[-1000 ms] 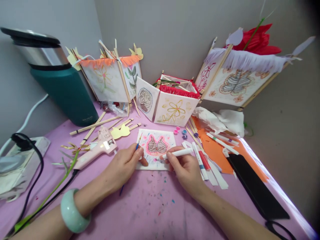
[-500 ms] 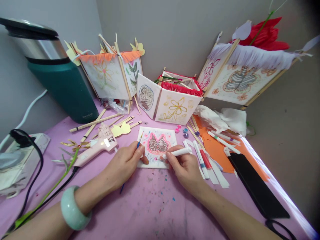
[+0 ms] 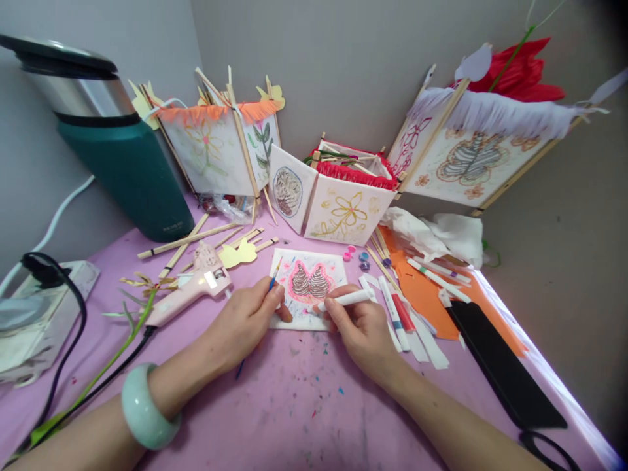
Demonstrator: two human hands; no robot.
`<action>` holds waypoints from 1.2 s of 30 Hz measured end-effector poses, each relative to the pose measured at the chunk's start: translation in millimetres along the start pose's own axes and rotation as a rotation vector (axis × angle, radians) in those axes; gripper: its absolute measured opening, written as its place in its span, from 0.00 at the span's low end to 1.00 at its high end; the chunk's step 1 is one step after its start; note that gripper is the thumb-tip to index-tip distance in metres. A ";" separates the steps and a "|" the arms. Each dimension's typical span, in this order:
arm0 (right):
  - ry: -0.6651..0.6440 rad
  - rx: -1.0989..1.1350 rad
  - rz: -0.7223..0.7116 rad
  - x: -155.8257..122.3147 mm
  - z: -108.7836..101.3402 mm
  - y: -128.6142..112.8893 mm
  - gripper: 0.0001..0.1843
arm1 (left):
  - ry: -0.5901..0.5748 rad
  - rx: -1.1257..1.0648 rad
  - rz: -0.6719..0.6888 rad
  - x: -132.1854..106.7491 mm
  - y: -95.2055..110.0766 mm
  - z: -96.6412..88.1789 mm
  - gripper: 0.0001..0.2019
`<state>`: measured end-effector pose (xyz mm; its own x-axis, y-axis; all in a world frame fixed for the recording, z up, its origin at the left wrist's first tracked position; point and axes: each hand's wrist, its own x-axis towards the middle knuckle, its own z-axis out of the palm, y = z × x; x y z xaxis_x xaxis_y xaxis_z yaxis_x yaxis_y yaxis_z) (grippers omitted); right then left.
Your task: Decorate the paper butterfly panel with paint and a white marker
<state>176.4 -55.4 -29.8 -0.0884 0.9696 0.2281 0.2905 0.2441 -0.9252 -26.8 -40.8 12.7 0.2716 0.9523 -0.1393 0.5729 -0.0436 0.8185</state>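
A white panel (image 3: 338, 263) lies flat on the purple table, bearing a dark striped butterfly outlined in pink with blue and pink marks around it. My left hand (image 3: 255, 311) rests at the panel's left edge, closed on a thin blue paintbrush (image 3: 272, 283) whose bristles point up and away. My right hand (image 3: 360, 327) pinches a white marker (image 3: 349, 299) over the panel's lower right part. The marker's tip points left, near a small pink spot below the butterfly; whether it touches the surface I cannot tell.
A pink glue gun (image 3: 189, 291) and wooden sticks (image 3: 186, 240) lie left, near a green tumbler (image 3: 130, 170) and a power strip (image 3: 73, 314). Decorated lanterns (image 3: 350, 209) stand behind. Markers (image 3: 402, 313), paper strips, orange paper (image 3: 422, 288) and a black phone-like slab (image 3: 505, 363) lie right.
Both hands, the paintbrush, the marker and the panel look almost the same as before. The camera view has shifted very slightly.
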 end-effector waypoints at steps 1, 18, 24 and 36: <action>-0.001 0.017 0.016 0.1 -0.6 1.0 0.10 | 0.003 0.002 0.005 0.2 -0.5 0.2 0.20; 0.032 -0.150 -0.131 1.0 1.9 -9.5 0.08 | -0.002 0.024 0.009 0.9 -0.7 0.6 0.21; 0.052 -0.346 -0.259 0.1 1.7 -13.1 0.07 | -0.009 0.018 0.010 0.1 -1.0 0.1 0.21; 0.038 -0.369 -0.270 0.7 2.7 -18.0 0.06 | -0.002 0.000 0.011 0.2 0.5 -0.1 0.20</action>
<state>168.6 -59.1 -13.8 -0.1742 0.8688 0.4635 0.5828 0.4704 -0.6626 -26.6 -40.6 13.1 0.2795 0.9512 -0.1309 0.5700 -0.0547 0.8198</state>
